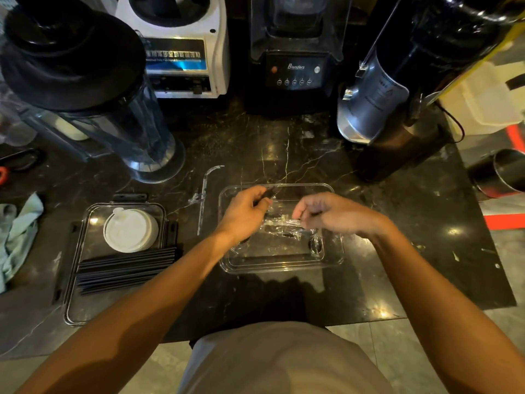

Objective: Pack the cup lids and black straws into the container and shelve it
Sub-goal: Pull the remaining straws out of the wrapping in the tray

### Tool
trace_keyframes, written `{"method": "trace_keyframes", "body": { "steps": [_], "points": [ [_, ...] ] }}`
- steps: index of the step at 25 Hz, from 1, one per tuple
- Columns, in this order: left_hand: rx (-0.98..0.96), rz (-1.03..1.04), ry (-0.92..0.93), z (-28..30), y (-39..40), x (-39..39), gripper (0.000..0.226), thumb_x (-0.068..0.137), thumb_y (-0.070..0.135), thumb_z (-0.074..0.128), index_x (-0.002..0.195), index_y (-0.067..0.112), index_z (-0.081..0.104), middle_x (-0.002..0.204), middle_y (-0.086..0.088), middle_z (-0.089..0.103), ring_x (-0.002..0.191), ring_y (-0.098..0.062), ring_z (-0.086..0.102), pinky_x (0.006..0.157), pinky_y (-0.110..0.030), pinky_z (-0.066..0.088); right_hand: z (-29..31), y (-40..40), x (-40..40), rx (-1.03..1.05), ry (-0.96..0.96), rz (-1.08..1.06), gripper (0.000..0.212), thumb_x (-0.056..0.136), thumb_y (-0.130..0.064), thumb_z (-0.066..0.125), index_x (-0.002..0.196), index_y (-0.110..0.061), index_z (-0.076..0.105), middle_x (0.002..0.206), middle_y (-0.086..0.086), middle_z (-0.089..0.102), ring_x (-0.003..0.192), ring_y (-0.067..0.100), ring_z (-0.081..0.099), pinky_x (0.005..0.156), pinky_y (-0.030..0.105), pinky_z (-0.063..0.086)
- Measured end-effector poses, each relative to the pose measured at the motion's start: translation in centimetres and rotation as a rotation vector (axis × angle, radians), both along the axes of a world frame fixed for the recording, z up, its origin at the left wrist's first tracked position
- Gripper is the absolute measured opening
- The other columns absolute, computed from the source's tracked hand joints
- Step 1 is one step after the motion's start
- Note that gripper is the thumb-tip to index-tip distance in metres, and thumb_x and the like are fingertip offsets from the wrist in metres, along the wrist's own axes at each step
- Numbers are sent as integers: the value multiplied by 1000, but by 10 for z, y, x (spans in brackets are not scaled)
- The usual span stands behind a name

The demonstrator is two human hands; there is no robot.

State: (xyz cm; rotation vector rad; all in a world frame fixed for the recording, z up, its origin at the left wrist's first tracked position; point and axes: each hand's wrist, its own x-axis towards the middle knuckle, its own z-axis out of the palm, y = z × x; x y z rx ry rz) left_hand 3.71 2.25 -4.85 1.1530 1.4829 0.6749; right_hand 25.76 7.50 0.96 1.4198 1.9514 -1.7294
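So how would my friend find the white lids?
Start at the big clear blender jar with the black lid on the dark marble counter. Nearer the person lies a flat clear tray. The round white plastic cup lids sit there, beside straight black straws.

1. Both bare forearms reach forward from the lower corners and converge toward the middle.
2. The left hand [243, 212] is palm-down, its fingers [262, 194] curled and pinched on something thin and dark.
3. The right hand [329, 213] is slightly blurred, knuckles up, fingers bent inward in a pinch.
4. The hands are near each other, not touching.
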Motion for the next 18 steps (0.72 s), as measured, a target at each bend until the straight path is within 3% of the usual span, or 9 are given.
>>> {"method": "trace_keyframes", "body": {
  "steps": [2,4,6,10,12,14,16,18],
  "points": [
    [-85,-71,-73,5,2,2,18,105,21,55,119,19,66,105,-2,75,94,-11,73,86,-31,57,-1,-1,-2,-26,51,-63,26,96,-6,68,119,-14,62,89,1,75,77,7,68,71,21,51],
    [-198,-129,-176,8,-1,4,19,107,22,50,119,16,63,111,-9,73,89,-17,75,75,-28,58,-10,-4,-11,72,104,-219,31,93,-8,73,121,-13,59,86,1,74,80,16,68,79,31,51],
    [-274,-116,-265,10,-8,1,23,107,25,50,122,11,61,106,-13,73,76,-17,71,64,-28,55,-20,-5,-22,245,82,-308,32,91,-15,77,118,-15,59,89,-1,72,80,13,68,77,31,51],
    [-239,78,-276,20,-25,-8,15,106,14,52,120,9,57,104,-13,71,73,-15,71,64,-25,58,-41,-8,-36,358,63,-483,9,98,-28,69,100,-27,60,94,2,71,74,14,71,66,30,57],
    [-149,256,-307,28,-32,-13,14,106,9,50,119,7,56,108,-14,72,79,-16,74,68,-25,60,-48,-6,-41,513,-84,-309,7,100,-28,65,97,-29,59,89,-2,70,73,14,68,64,33,55],
    [-109,409,-466,31,-34,-25,13,106,5,51,117,5,57,109,-14,73,87,-19,76,74,-31,61,-51,-8,-53,587,-188,-15,8,101,-24,63,107,-27,65,90,-3,71,69,8,64,60,27,49],
    [-123,503,-675,32,-33,-42,16,104,1,50,118,5,58,111,-12,73,97,-22,76,82,-34,62,-55,-13,-68,567,-199,218,32,102,-20,62,132,-28,60,85,-4,68,60,4,60,51,21,44],
    [-133,536,-846,35,-34,-57,21,104,-1,47,120,8,57,109,-10,72,102,-23,74,84,-34,62,-60,-21,-82,500,-210,416,56,102,-21,61,151,-39,41,90,-2,68,63,6,61,55,22,48]
  ]
}}
